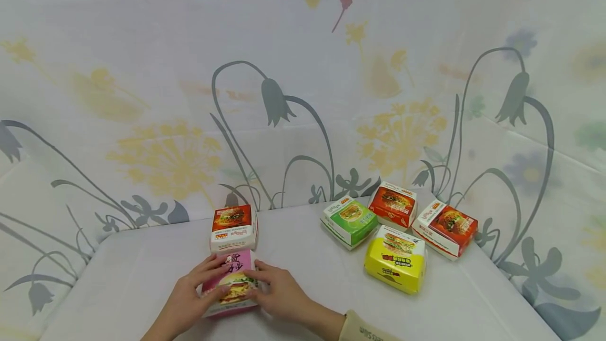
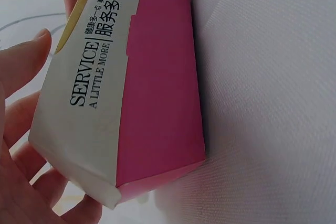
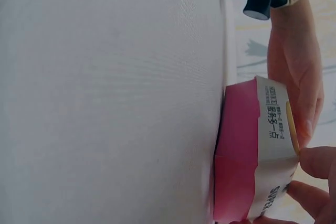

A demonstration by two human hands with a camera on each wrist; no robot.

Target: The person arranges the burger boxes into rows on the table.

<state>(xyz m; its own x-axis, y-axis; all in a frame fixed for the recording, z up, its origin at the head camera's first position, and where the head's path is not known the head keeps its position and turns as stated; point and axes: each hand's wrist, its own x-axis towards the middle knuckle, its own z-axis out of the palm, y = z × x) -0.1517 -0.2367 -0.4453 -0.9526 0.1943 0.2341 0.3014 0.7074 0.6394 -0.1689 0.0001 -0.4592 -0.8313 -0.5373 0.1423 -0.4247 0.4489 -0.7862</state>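
A pink and white burger box (image 1: 235,279) rests on the table at the left of centre in the head view, a burger picture on its lid. My left hand (image 1: 191,289) holds its left side, thumb near the top edge. From the right, my right hand (image 1: 282,294) holds the opposite side with its fingertips over the lid. In the left wrist view, "SERVICE A LITTLE MORE" is printed on the box's white slanted side (image 2: 86,103). Just behind it stands a red and white burger box (image 1: 233,228), which no hand visibly holds.
Toward the right of the table are a green box (image 1: 351,221), a yellow box (image 1: 396,262) and two red and white boxes, one at the back (image 1: 394,204) and one farther right (image 1: 447,228). A flower-printed curtain (image 1: 303,136) hangs behind the white table (image 1: 137,272).
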